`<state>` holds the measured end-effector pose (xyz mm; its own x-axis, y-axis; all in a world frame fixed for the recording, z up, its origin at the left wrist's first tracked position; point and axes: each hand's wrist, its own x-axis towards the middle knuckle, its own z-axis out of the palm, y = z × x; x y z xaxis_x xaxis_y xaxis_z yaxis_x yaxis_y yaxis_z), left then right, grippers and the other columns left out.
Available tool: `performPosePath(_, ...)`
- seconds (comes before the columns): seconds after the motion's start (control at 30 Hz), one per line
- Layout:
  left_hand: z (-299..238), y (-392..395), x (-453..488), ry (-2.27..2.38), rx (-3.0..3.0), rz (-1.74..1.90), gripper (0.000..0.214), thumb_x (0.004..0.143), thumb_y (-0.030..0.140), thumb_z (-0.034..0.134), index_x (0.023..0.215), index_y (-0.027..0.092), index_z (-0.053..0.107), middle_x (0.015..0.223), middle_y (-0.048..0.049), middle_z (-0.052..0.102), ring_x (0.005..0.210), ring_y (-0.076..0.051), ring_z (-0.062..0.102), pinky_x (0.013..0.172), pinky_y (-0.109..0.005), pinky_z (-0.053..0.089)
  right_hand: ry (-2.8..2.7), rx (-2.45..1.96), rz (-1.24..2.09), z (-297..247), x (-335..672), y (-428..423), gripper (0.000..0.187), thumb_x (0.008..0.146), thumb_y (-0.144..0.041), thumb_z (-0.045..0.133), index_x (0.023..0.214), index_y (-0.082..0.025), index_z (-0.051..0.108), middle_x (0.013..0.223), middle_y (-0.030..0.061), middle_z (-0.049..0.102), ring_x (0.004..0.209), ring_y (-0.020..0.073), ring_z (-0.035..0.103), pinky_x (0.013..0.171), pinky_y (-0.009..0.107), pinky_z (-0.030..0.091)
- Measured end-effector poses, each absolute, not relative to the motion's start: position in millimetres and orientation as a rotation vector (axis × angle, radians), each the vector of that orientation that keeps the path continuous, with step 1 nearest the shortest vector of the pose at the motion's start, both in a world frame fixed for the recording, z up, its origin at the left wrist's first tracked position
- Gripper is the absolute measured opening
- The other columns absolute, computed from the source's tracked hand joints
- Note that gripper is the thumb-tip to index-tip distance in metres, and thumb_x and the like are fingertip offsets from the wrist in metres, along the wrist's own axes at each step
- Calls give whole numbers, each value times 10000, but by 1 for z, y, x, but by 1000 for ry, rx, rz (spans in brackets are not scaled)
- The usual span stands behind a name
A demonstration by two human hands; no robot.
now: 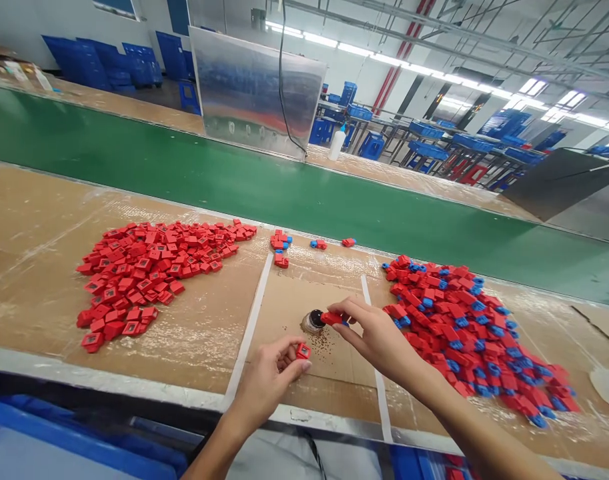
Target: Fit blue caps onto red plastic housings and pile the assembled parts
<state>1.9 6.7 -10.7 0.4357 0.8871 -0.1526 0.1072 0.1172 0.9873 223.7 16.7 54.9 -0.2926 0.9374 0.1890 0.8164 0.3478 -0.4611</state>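
Between the thumb and fingers of my left hand [274, 370] is a small red plastic block [303, 351] with a square opening facing up. My right hand [359, 323] pinches a red and blue plastic piece [331, 319], its red end at the dark top of a small round post [315, 321]. Whether the piece touches the post I cannot tell. Tiny brown specks lie on the cardboard sheet [284, 300] around the post. A pile of red blocks [144, 267] spreads to the left, and a pile of red and blue pieces [459, 320] lies beside my right forearm.
A few red and blue pieces [281, 241] sit near the table's far edge. Behind them runs a green conveyor belt [184, 167]. Beyond it stand a metal panel [254, 87] and a white bottle [337, 143]. A blue bin [59, 440] is at the lower left.
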Motion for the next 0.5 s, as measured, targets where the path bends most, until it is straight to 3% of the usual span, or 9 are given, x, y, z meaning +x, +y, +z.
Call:
performPosePath(0.13,-13,9,1,965,1357,741,247,788,307,692,1003,188,700,659,27,563,632,-136,519,611,-227,418,-2213,-1533,405,54,223,17,147,919,-226,554,1050,-227,621,986,56,698,854,194,663,721,317,510)
performPosePath(0.5,-18,6,-1,877,1248,764,240,808,260,666,1045,221,677,737,20,578,706,-146,543,690,-257,452,-2262,-1536,456,64,219,21,131,933,-202,546,1043,-221,615,1002,46,686,888,204,644,756,335,495)
